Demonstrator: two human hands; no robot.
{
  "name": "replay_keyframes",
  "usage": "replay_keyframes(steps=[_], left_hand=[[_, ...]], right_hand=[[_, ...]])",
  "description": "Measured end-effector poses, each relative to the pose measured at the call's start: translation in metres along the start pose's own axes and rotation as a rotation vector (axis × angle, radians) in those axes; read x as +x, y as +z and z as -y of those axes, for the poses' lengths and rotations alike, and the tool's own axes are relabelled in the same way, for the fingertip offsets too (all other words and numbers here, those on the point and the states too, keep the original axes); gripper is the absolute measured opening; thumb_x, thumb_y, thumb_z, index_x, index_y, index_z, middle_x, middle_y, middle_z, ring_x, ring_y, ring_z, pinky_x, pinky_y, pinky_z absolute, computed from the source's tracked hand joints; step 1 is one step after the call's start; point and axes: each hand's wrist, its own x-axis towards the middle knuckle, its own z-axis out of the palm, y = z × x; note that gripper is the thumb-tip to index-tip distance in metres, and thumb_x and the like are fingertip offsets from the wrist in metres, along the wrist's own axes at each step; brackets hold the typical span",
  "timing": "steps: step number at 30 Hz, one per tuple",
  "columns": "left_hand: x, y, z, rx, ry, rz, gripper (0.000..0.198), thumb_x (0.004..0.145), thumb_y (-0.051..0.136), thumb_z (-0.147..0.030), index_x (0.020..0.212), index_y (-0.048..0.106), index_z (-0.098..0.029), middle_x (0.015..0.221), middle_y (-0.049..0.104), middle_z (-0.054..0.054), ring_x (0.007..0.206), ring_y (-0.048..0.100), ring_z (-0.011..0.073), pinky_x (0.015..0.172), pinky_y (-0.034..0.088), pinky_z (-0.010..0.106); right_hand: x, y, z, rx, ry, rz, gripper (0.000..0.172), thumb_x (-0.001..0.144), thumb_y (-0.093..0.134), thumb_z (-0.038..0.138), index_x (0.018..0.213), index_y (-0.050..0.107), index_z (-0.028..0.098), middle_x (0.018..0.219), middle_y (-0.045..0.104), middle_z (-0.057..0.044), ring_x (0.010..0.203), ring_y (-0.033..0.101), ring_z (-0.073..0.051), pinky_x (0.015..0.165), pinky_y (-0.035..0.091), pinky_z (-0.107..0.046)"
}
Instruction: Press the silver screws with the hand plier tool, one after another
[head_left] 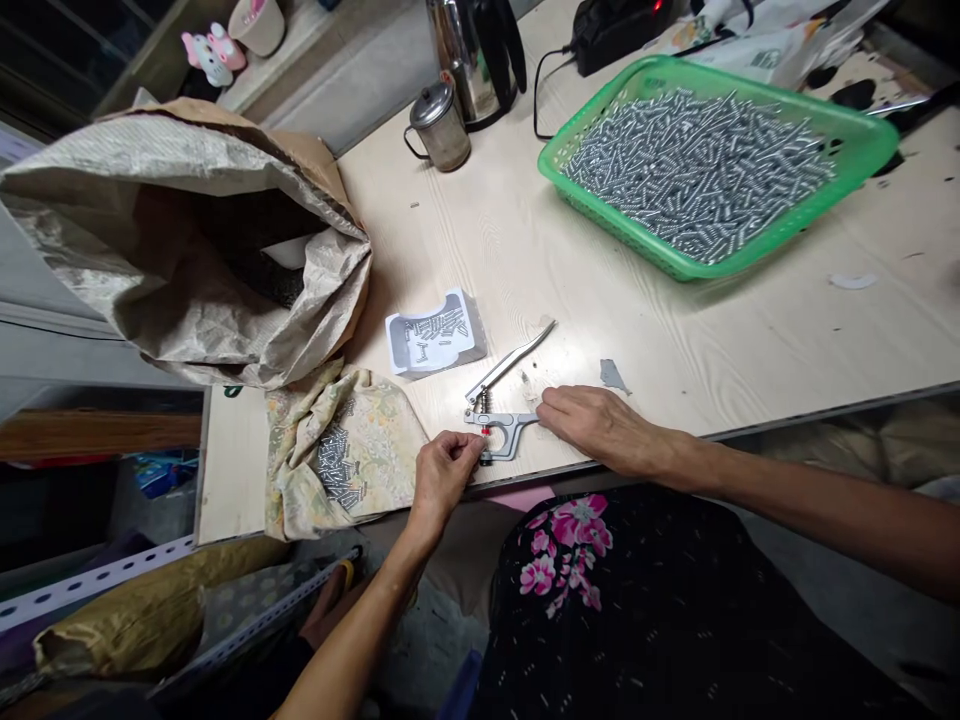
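Observation:
Hand pliers point(514, 424) with a grey frame, a coil spring and one raised silver handle lie near the table's front edge, their handles spread. My right hand point(600, 425) is closed on the end of the lower handle. At the jaw end, my left hand point(442, 478) is pinched beside a small red part; whatever sits between its fingertips is too small to make out. Left of that hand, a flowered cloth point(390, 425) carries a pile of small metal pieces point(340, 468). Behind the pliers stands a white tray point(399, 358) with several more metal pieces in it.
A green basket point(679, 265) full of small metal parts stands at the back right. An open sack point(322, 290) occupies the left side. Toward the back are a lidded metal mug point(442, 130), a kettle point(469, 60) and a black adapter point(619, 35). A grey scrap point(613, 375) lies near my right hand.

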Motion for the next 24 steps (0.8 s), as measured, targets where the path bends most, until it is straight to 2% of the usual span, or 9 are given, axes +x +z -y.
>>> replay_keyframes(steps=[6, 9, 12, 13, 14, 16, 18, 20, 24], left_hand=[[0.01, -0.005, -0.011, 0.017, -0.118, 0.163, 0.039, 0.062, 0.076, -0.05, 0.071, 0.067, -0.013, 0.045, 0.051, -0.004, 0.039, 0.041, 0.007, 0.039, 0.031, 0.019], [0.011, -0.003, -0.013, -0.012, -0.163, 0.167, 0.039, 0.06, 0.077, -0.048, 0.071, 0.066, -0.013, 0.045, 0.05, -0.005, 0.037, 0.041, 0.0066, 0.038, 0.032, 0.019], [0.009, -0.002, -0.015, -0.009, -0.17, 0.143, 0.038, 0.06, 0.078, -0.047, 0.072, 0.067, -0.012, 0.045, 0.051, -0.005, 0.038, 0.043, 0.0069, 0.038, 0.036, 0.019], [0.008, -0.002, -0.015, -0.006, -0.166, 0.136, 0.038, 0.061, 0.078, -0.047, 0.072, 0.067, -0.012, 0.045, 0.052, -0.005, 0.038, 0.044, 0.007, 0.038, 0.037, 0.019], [0.008, -0.002, -0.016, -0.006, -0.161, 0.131, 0.038, 0.061, 0.078, -0.047, 0.072, 0.067, -0.012, 0.045, 0.052, -0.005, 0.038, 0.044, 0.0071, 0.038, 0.038, 0.019], [0.006, -0.002, -0.015, -0.017, -0.155, 0.122, 0.039, 0.061, 0.079, -0.048, 0.072, 0.068, -0.012, 0.045, 0.052, -0.005, 0.039, 0.045, 0.0073, 0.039, 0.04, 0.019], [0.004, -0.001, -0.014, -0.032, -0.159, 0.102, 0.04, 0.06, 0.08, -0.049, 0.072, 0.068, -0.012, 0.046, 0.052, -0.005, 0.04, 0.047, 0.0075, 0.04, 0.042, 0.019], [0.003, 0.0, -0.012, -0.045, -0.165, 0.076, 0.041, 0.059, 0.08, -0.05, 0.073, 0.068, -0.013, 0.048, 0.053, -0.004, 0.042, 0.049, 0.0077, 0.042, 0.044, 0.019], [0.001, 0.001, -0.011, -0.047, -0.156, 0.046, 0.041, 0.058, 0.08, -0.049, 0.074, 0.069, -0.012, 0.051, 0.056, -0.003, 0.045, 0.051, 0.0083, 0.044, 0.047, 0.019]], right_hand=[[0.0, -0.001, -0.001, 0.043, 0.012, 0.031, 0.022, 0.089, 0.036, 0.001, 0.086, 0.049, 0.019, 0.085, 0.052, -0.004, 0.073, 0.042, -0.017, 0.064, 0.032, -0.03], [-0.001, -0.001, -0.001, 0.058, 0.025, 0.069, 0.021, 0.089, 0.037, 0.003, 0.09, 0.052, 0.018, 0.088, 0.056, -0.006, 0.076, 0.046, -0.017, 0.067, 0.036, -0.031], [-0.001, -0.006, -0.004, 0.02, 0.064, 0.066, 0.014, 0.097, 0.044, 0.022, 0.097, 0.057, 0.017, 0.102, 0.061, -0.01, 0.09, 0.053, -0.021, 0.078, 0.042, -0.034], [0.001, -0.01, -0.007, -0.017, 0.084, 0.048, 0.02, 0.097, 0.048, 0.032, 0.105, 0.058, 0.016, 0.113, 0.061, -0.013, 0.1, 0.054, -0.024, 0.083, 0.043, -0.038], [0.003, -0.014, -0.01, -0.06, 0.101, 0.032, 0.035, 0.095, 0.053, 0.043, 0.115, 0.057, 0.015, 0.128, 0.056, -0.017, 0.112, 0.052, -0.029, 0.09, 0.043, -0.042], [0.008, -0.022, -0.02, -0.141, 0.124, 0.025, 0.071, 0.086, 0.062, 0.058, 0.137, 0.045, 0.011, 0.15, 0.037, -0.025, 0.134, 0.037, -0.039, 0.102, 0.036, -0.053], [0.014, -0.029, -0.03, -0.19, 0.127, 0.067, 0.095, 0.078, 0.065, 0.066, 0.147, 0.033, 0.009, 0.155, 0.028, -0.027, 0.143, 0.023, -0.043, 0.109, 0.027, -0.06], [0.02, -0.032, -0.039, -0.211, 0.108, 0.131, 0.101, 0.076, 0.065, 0.07, 0.15, 0.029, 0.011, 0.154, 0.032, -0.026, 0.145, 0.019, -0.043, 0.112, 0.019, -0.066], [0.024, -0.034, -0.043, -0.234, 0.093, 0.219, 0.103, 0.076, 0.065, 0.069, 0.152, 0.026, 0.012, 0.15, 0.039, -0.025, 0.143, 0.025, -0.043, 0.111, 0.015, -0.07]])
